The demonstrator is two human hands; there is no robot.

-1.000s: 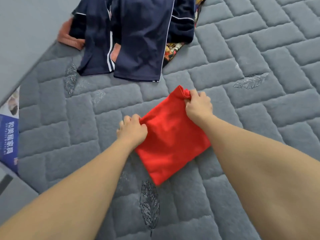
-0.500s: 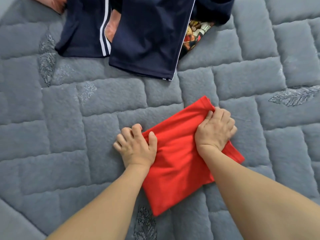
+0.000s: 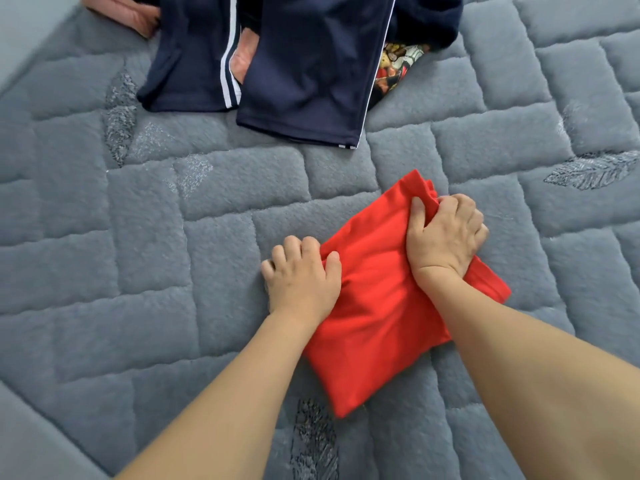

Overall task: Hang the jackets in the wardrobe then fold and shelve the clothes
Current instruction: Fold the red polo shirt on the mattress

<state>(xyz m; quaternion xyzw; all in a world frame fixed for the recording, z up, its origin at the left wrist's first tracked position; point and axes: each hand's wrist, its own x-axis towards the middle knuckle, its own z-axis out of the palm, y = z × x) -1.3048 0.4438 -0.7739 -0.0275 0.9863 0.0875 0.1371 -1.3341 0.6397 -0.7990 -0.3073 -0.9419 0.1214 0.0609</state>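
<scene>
A folded red garment [image 3: 377, 327] lies on the grey quilted bed [image 3: 173, 254] at the centre right. My left hand [image 3: 301, 278] grips its left edge, fingers curled under the fabric and thumb on top. My right hand [image 3: 446, 233] grips the far right part, bunching the cloth near the top corner. Farther back lie navy track trousers with white stripes [image 3: 304, 71].
A pink garment [image 3: 135, 15] and a colourful printed cloth [image 3: 394, 67] lie partly under the navy trousers at the back. The bed's edge runs along the left and lower left.
Both hands have taken a tighter grip on the red garment; the right hand now bunches the cloth at the far corner. The camera has moved closer and lower over the bed.
</scene>
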